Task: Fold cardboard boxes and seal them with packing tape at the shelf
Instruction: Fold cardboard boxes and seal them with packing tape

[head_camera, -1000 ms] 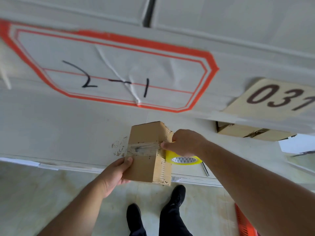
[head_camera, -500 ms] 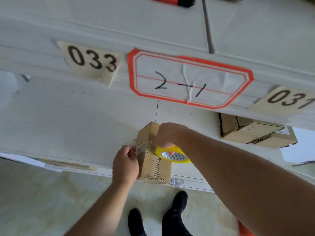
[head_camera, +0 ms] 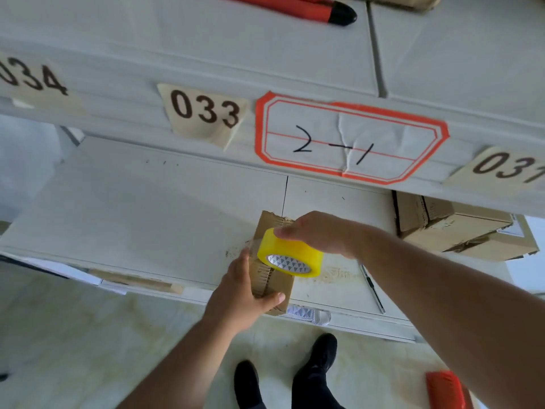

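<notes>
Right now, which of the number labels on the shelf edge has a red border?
The handwritten 2-1 label, between the 033 tag and the 031 tag. The printed tags are plain beige without borders.

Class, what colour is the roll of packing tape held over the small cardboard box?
The tape roll is bright yellow, its core patterned with small grey triangles, in the head view.

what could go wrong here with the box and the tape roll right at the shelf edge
1. The small cardboard box sits at the front edge of the shelf, steadied only by the left hand; a hard pull on the tape might drag it off.
2. The right hand holds the yellow tape roll above the box, so the strip may twist or land crooked.
3. The utility knife on the upper shelf could get knocked down.
</notes>
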### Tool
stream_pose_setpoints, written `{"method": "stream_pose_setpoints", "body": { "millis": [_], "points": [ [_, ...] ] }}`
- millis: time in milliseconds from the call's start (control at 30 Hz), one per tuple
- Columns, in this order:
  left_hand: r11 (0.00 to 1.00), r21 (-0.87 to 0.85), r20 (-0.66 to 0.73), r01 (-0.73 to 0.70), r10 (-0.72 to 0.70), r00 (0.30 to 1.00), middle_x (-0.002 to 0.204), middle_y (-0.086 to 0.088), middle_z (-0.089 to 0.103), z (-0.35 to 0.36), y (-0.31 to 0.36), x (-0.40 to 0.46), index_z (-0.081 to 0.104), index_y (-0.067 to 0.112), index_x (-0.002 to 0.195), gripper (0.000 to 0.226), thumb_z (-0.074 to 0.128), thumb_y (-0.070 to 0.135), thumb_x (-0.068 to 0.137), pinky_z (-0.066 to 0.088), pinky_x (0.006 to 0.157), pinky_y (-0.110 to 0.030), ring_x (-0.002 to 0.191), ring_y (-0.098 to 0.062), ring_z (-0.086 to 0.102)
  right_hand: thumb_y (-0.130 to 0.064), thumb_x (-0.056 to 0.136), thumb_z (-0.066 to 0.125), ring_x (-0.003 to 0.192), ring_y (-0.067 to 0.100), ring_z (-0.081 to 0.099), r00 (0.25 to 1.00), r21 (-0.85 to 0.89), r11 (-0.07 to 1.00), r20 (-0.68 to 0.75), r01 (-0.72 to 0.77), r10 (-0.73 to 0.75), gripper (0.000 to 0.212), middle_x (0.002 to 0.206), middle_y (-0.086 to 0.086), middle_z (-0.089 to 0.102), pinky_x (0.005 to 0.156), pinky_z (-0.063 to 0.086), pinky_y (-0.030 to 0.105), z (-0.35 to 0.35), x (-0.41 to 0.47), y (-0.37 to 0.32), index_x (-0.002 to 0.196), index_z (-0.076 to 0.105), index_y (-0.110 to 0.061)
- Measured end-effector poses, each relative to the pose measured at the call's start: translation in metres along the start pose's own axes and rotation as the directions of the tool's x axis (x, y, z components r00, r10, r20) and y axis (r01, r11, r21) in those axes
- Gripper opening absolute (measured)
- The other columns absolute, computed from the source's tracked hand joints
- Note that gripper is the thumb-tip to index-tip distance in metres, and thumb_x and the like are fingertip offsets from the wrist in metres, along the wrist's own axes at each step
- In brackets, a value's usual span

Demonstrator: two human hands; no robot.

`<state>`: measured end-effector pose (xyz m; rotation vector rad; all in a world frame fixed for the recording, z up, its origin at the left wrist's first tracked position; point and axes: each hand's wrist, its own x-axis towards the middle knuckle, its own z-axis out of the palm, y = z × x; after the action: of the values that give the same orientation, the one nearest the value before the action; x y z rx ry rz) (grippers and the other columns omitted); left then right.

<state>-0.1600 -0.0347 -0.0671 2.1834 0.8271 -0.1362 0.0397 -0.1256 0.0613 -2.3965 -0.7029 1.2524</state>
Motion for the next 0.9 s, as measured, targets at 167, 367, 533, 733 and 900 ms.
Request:
{"method": "stream_pose_setpoints", "body": {
  "millis": [167, 367, 533, 733, 900],
  "points": [
    [0.985, 0.167, -0.072, -0.029, 0.041, 0.997, 0.168, 0.002, 0.018, 0.007, 0.024, -0.005, -0.003, 0.023, 0.162, 0.132, 0.07, 0.08, 0.068, 0.043, 0.111, -0.044, 0.145, -0.025, 0.037, -0.071, 0.094, 0.055, 0.081, 0.017, 0.061, 0.997, -0.016, 0.998, -0.046, 0.067, -0.068, 0.053, 0.093, 0.002, 0.065, 0.069, 0.043, 0.032, 0.014, -0.003, -0.007, 0.089, 0.065, -0.019],
    [0.947, 0.306, -0.043, 0.092, -0.083, 0.996, 0.15, -0.005, 0.034, 0.007, 0.038, 0.004, -0.005, 0.016, 0.16, 0.149, 0.057, 0.099, 0.053, 0.052, 0.094, -0.045, 0.127, -0.032, 0.053, -0.073, 0.093, 0.054, 0.082, 0.024, 0.065, 0.991, 0.01, 0.996, -0.101, 0.093, -0.091, 0.065, 0.098, 0.012, 0.071, 0.072, 0.048, 0.034, 0.015, 0.0, -0.005, 0.093, 0.07, -0.01],
    [0.951, 0.303, -0.013, 0.059, -0.057, 0.998, 0.145, -0.004, 0.036, 0.005, 0.041, 0.01, -0.02, 0.024, 0.16, 0.146, 0.06, 0.094, 0.059, 0.051, 0.092, -0.043, 0.122, -0.03, 0.058, -0.072, 0.095, 0.05, 0.083, 0.023, 0.064, 0.987, -0.073, 0.994, -0.131, 0.084, -0.093, 0.064, 0.098, 0.01, 0.07, 0.07, 0.046, 0.032, 0.01, -0.002, -0.004, 0.099, 0.071, -0.011],
    [0.938, 0.345, 0.006, 0.023, -0.027, 1.0, 0.139, -0.005, 0.038, 0.006, 0.039, 0.012, -0.025, 0.03, 0.158, 0.141, 0.053, 0.096, 0.062, 0.053, 0.086, -0.04, 0.115, -0.028, 0.062, -0.07, 0.095, 0.051, 0.074, 0.019, 0.059, 0.983, -0.27, 0.958, -0.127, 0.096, -0.134, 0.062, 0.08, 0.005, 0.063, 0.064, 0.041, 0.032, 0.001, -0.002, 0.005, 0.078, 0.063, -0.012],
    [0.933, 0.36, 0.0, 0.018, -0.02, 1.0, 0.14, -0.004, 0.04, 0.005, 0.04, 0.011, -0.026, 0.031, 0.158, 0.14, 0.054, 0.095, 0.063, 0.054, 0.087, -0.041, 0.115, -0.027, 0.061, -0.082, 0.089, 0.046, 0.094, 0.019, 0.061, 0.982, -0.5, 0.864, -0.186, -0.067, -0.031, 0.067, 0.099, -0.005, 0.065, 0.073, 0.044, 0.035, -0.009, -0.004, 0.043, 0.1, 0.066, -0.019]
  ]
}}
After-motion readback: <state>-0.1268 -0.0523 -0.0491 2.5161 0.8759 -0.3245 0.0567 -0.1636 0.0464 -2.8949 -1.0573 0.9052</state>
